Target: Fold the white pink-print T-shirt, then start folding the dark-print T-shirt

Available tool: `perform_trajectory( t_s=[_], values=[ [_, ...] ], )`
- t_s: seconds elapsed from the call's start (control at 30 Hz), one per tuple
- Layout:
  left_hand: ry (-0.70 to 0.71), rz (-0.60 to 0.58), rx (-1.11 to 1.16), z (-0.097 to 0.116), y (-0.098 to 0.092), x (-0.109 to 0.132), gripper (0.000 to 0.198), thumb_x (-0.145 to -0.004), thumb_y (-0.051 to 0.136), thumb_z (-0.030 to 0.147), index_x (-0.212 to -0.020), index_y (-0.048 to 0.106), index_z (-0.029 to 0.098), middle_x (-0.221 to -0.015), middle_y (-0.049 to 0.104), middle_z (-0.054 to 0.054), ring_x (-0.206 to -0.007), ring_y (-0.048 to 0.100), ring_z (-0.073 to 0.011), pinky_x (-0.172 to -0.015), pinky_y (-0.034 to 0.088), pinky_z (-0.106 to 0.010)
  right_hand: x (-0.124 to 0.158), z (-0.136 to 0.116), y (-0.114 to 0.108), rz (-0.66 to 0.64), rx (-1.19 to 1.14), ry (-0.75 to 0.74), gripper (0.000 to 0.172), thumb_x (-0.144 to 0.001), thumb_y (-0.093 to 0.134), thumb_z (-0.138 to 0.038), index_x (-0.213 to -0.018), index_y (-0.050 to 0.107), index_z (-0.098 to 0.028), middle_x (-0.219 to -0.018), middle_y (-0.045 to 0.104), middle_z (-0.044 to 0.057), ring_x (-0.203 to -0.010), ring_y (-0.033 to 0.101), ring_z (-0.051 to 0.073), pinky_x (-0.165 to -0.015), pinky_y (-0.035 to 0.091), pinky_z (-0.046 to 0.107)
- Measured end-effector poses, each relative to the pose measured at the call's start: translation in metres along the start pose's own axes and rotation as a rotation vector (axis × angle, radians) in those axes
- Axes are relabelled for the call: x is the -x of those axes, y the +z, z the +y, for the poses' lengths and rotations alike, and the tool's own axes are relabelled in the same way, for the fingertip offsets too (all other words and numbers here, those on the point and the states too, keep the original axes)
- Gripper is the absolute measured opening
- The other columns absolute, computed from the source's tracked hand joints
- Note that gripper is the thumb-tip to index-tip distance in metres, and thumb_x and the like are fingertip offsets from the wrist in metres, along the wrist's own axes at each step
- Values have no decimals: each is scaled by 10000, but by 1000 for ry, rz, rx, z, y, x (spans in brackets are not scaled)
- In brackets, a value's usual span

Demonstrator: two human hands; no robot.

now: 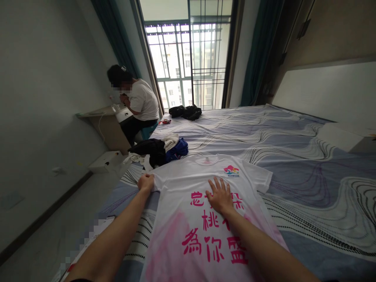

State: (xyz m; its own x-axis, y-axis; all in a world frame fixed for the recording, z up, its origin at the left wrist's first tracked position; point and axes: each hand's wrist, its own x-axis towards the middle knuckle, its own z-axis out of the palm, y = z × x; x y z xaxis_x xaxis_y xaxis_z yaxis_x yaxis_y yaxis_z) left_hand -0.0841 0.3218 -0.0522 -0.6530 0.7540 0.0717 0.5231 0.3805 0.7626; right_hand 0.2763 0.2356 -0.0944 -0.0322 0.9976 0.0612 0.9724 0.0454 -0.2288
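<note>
A white T-shirt (pixel 176 203) with pink lettering, pink tinted patches and a small colourful chest logo lies spread on the bed, its collar pointing away from me. At its left sleeve, my left hand (pixel 146 182) is closed, with the sleeve's edge pinched in its fingers. My right hand (pixel 220 194) rests on the shirt's chest, palm down and fingers spread, covering part of the lettering. The shirt's right sleeve lies flat on the patterned sheet.
The bed (pixel 305 199) has a wavy-patterned sheet. A clothes pile (pixel 155 150) lies beyond the left sleeve. Black clothing (pixel 185 112) sits at the far edge. A white box (pixel 346 136) stands at right. Another person (pixel 143 100) sits by a small desk (pixel 101 121).
</note>
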Motion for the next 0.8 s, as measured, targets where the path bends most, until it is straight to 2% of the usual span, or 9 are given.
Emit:
perform_trajectory(
  t_s=[0.1, 0.2, 0.3, 0.37, 0.4, 0.47, 0.57, 0.67, 0.8],
  values=[
    [58, 78, 55, 26, 7, -4, 160, -783, 470, 301, -792, 587, 192, -813, 674, -100, -859, 636, -249, -726, 494, -316, 0, -1, 0, -6, 11, 0, 628, -976, 345, -551, -1566, 284, -343, -1671, 178, 3, -1530, 75, 282, -1200, -14, 513],
    [219, 65, 82, 55, 11, 7, 139, -815, 480, 303, -828, 578, 205, -960, 699, -99, -962, 637, -235, -842, 495, -301, 0, -1, -1, 1, 9, 3, 632, -974, 352, -553, -1567, 280, -347, -1672, 175, 3, -1529, 78, 283, -1200, -16, 508],
    [691, -207, -6, 70, 16, 39, 124, -784, 578, 316, -865, 599, 224, -1302, 635, -96, -1196, 574, -263, -1022, 448, -348, 0, -1, -3, -4, -3, 3, 635, -971, 361, -552, -1566, 286, -344, -1671, 177, 3, -1529, 81, 286, -1202, -14, 504],
    [1019, -364, -127, 63, 18, 64, 332, -735, 634, 288, -1059, 610, 221, -1504, 476, -110, -1342, 464, -318, -1111, 386, -446, 1, -1, -4, -10, -9, 0, 637, -970, 365, -549, -1566, 291, -335, -1671, 176, 6, -1529, 80, 289, -1202, -11, 505],
    [1101, -378, -182, 54, 18, 75, 504, -709, 651, 270, -1204, 568, 215, -1555, 400, -131, -1386, 411, -347, -1129, 359, -499, 0, -1, -4, -12, -12, -2, 639, -969, 368, -548, -1565, 295, -332, -1671, 175, 8, -1529, 79, 290, -1202, -11, 505],
    [1080, -315, -242, 29, 16, 93, 802, -669, 663, 244, -1425, 402, 198, -1569, 342, -176, -1414, 362, -384, -1121, 353, -561, 0, 0, -3, -8, -18, -6, 640, -967, 374, -548, -1564, 301, -329, -1670, 178, 9, -1529, 80, 291, -1202, -10, 507],
    [965, -277, -246, -10, 13, 103, 903, -651, 637, 232, -1489, 308, 172, -1478, 416, -193, -1369, 409, -376, -1077, 406, -559, -2, 1, 0, 7, -28, -10, 638, -964, 384, -547, -1560, 309, -332, -1669, 184, 8, -1528, 86, 295, -1201, -10, 514],
    [893, -255, -172, -33, 12, 100, 664, -701, 584, 223, -1355, 483, 166, -1304, 546, -147, -1241, 514, -313, -1060, 436, -497, -1, 2, 3, 32, -31, -13, 635, -963, 389, -540, -1558, 314, -331, -1667, 191, 10, -1525, 95, 303, -1199, -2, 522],
    [707, -154, -49, -36, 18, 85, 215, -809, 518, 266, -973, 636, 192, -968, 626, -81, -929, 605, -250, -896, 509, -425, 1, 2, 1, 48, -18, -27, 610, -954, 421, -489, -1535, 365, -313, -1650, 249, 35, -1506, 142, 319, -1190, 34, 538]
  ],
)
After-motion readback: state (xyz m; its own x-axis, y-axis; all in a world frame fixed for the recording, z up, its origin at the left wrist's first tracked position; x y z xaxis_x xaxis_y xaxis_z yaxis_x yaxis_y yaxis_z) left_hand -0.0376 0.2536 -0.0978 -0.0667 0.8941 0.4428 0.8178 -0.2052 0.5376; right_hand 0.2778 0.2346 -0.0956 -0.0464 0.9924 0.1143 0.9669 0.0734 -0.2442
